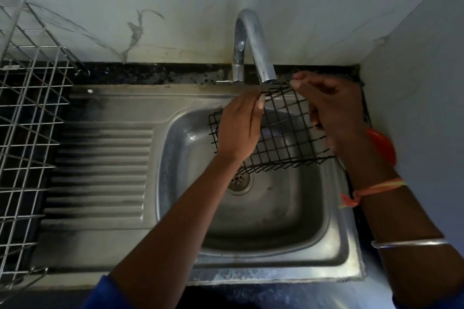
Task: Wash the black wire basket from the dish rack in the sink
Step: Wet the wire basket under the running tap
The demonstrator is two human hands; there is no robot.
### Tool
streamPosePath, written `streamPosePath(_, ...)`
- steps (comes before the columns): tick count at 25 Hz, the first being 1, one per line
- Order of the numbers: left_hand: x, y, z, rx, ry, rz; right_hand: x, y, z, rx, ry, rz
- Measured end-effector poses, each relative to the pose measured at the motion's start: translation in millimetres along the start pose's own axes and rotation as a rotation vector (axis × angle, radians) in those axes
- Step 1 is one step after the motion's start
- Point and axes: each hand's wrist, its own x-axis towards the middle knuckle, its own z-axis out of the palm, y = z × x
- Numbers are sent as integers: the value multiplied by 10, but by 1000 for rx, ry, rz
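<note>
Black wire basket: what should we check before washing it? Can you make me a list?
1. Left grip and right grip both hold the black wire basket: ok.
2. Basket is above the sink bowl, not the counter: ok.
3. Basket's top edge is just below the faucet spout: ok.
4. Water running: cannot tell, no stream shows.
5. Drain uncovered so water can leave: ok.
</note>
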Motion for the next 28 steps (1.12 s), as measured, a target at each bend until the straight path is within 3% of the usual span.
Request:
streamPosePath(2, 52, -204, -122, 134, -129, 146, -54, 74, -133, 31, 25, 6)
streamPosePath(6, 37, -135, -185, -60, -248, -201, -146, 175, -108, -20, -21, -131)
streamPosePath(10, 145, 165, -75, -263, -205, -310, -106, 174, 94, -103, -32, -248)
streamPosePath(14, 181, 159, -7, -217, 8, -146, -93, 195, 117, -52, 35, -321)
streamPosePath(16, 136, 187, -9, -176, 38, -83, -118, 202, 119, -50, 27, -332)
streamPosePath(20, 65, 99, -156, -158, -56, 88, -138, 86, 95, -68, -78, -353)
streamPosePath(22, 82, -80, -324, -174, -192, 153, -110, 35, 57, -64, -124, -346)
streamPosePath(26, -142, -453, -606, -48, -302, 15, -48, 100, 6, 5, -127, -225)
streamPosePath(28, -293, -569, -679, -156, -374, -200, -36, 149, -6, -13, -166, -208)
